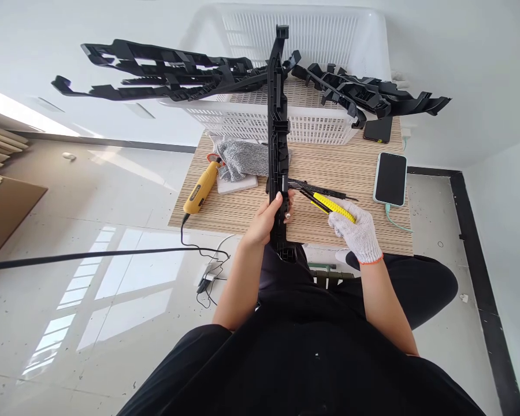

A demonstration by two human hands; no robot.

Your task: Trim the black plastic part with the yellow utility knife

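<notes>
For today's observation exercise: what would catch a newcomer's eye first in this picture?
Most striking is the long black plastic part, gripped upright at table centre by the bare left hand. Beside it, the gloved right hand holds a yellow utility knife against it. Behind, more black parts jut from the white basket.

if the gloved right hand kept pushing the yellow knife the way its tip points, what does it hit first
Most likely the long black plastic part held upright by the bare left hand. The white-gloved right hand aims the yellow utility knife up-left, with its tip close to that part; depth is unclear.
</notes>
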